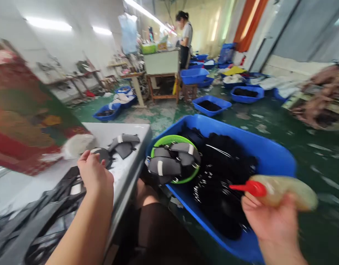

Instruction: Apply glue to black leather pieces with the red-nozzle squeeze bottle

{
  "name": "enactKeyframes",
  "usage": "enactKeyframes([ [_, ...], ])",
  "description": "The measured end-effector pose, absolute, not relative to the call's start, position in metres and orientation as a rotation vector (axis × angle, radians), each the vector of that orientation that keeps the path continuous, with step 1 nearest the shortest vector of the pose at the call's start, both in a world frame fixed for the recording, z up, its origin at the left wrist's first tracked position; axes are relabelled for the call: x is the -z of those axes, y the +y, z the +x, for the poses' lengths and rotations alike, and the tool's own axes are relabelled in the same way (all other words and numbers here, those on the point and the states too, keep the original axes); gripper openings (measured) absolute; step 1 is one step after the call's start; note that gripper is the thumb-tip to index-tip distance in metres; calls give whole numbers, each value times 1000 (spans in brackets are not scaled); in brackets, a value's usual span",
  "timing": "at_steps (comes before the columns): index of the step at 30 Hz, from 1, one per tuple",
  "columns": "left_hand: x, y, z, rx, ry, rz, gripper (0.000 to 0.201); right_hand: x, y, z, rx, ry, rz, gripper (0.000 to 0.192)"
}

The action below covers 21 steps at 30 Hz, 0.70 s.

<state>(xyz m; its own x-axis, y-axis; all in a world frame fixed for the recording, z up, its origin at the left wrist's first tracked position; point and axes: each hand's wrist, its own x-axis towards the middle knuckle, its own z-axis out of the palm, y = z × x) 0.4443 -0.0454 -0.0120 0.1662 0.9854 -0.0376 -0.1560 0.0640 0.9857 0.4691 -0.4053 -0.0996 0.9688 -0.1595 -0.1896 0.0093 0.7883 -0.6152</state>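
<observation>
My right hand (271, 219) is wrapped round a squeeze bottle (289, 187) of cloudy, yellowish plastic. Its red nozzle points left, over a blue tub (271, 152) filled with black fabric pieces (221, 147) with small metal parts. Over the white table, my left hand (95, 171) has its fingers loosely bent and apart, with nothing visible in them. Just beyond it lie grey padded pieces (124, 145); whether the fingers touch the nearest one I cannot tell. More grey padded pieces (165, 167) with metal rings fill a green basket (155, 141) at the tub's left end.
Dark straps (45, 217) lie heaped at the table's (139, 129) near left. A red and green box (28, 117) stands behind a white plastic bag (78, 145). Farther off, a person (185, 38) stands by a workbench (162, 62), with blue tubs (210, 105) on the floor.
</observation>
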Motion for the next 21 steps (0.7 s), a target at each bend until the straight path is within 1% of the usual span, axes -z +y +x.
enactKeyframes([
  [1,20,-77,442,-1030,925,1149,26,94,-405,468,117,287,-627,60],
  [2,30,-110,438,-825,837,1177,20,91,-405,467,130,307,-610,61],
  [4,55,-172,424,-132,613,1255,15,88,-410,466,168,306,-592,58],
  [5,69,-199,417,108,593,1255,15,88,-414,465,184,295,-587,55],
  [7,95,-241,408,385,479,1453,15,89,-423,462,217,282,-572,51],
  [8,105,-256,409,414,356,1659,17,90,-427,460,232,280,-563,51],
  [10,121,-277,417,397,197,1851,24,91,-435,457,256,276,-553,51],
  [13,130,-294,439,371,49,1972,40,92,-443,455,265,277,-545,52],
  [16,133,-305,454,395,-21,2066,48,92,-449,455,255,281,-535,51],
  [19,134,-310,461,408,-38,2105,49,94,-452,455,266,268,-533,49],
  [21,134,-313,464,414,-17,2092,39,95,-452,455,267,265,-528,49],
])
